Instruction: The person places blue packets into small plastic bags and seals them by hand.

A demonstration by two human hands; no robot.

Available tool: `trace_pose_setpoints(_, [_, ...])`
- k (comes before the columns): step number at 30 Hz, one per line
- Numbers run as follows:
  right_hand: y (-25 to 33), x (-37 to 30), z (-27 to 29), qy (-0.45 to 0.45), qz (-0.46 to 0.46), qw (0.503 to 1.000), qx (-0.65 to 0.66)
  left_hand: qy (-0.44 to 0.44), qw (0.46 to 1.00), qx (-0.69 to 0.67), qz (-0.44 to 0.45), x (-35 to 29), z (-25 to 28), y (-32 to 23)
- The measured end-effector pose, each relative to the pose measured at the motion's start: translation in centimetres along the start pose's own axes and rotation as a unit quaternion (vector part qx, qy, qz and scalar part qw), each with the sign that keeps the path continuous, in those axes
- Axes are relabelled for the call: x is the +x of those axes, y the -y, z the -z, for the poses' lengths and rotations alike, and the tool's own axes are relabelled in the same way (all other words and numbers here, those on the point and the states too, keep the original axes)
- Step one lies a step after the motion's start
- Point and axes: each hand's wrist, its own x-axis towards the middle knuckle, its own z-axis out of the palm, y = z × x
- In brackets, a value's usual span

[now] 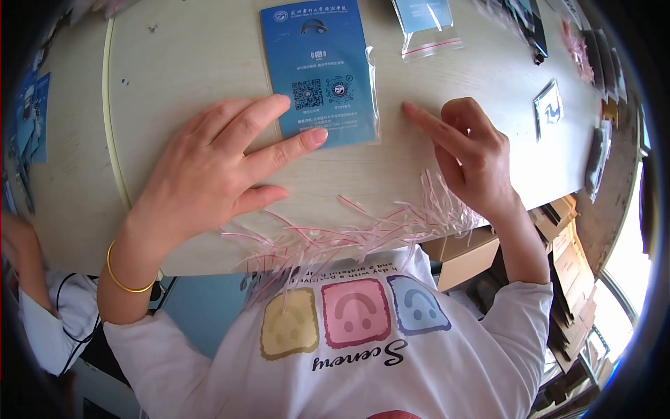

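Note:
A blue printed card [307, 66] in a clear plastic sleeve lies flat on the table, at the top middle. It bears two square codes and has a slot near its far end. My left hand [216, 157] is spread open, with its fingertips on the card's near left edge and corner. To the right of the card, my right hand [474, 150] has its index finger stretched out toward the card, just short of the sleeve. Its other fingers are bent, and nothing shows in them.
Thin clear strips with red lines [363, 227] are heaped along the near table edge. Another clear bag with a blue insert [424, 21] lies at the far side. A small clear packet [548, 112] sits on the right. Cardboard [464, 260] stands below the table; another person's arm [28, 258] shows at left.

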Motion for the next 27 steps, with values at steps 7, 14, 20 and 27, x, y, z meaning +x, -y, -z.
trace_pose_setpoints(7, [2.0, 5.0, 0.0, 0.032, -0.222, 0.879, 0.42, -0.001, 1.0, 0.006, -0.025, 0.4, 0.3, 0.3])
trace_pose_setpoints(14, [0.0, 6.0, -0.2, 0.108, -0.168, 0.819, 0.538, -0.009, 0.999, 0.01, -0.037, 0.6, 0.7, -0.3])
trace_pose_setpoints(20, [-6.3, -2.8, 4.1, -0.141, -0.201, 0.75, 0.615, -0.146, 0.981, 0.088, -0.095, 2.1, 1.8, 0.9])
trace_pose_setpoints(27, [-17.2, -14.4, 3.3, -0.39, -0.371, 0.612, 0.58, -0.258, 0.914, 0.269, -0.161, 16.9, 0.1, 1.2])
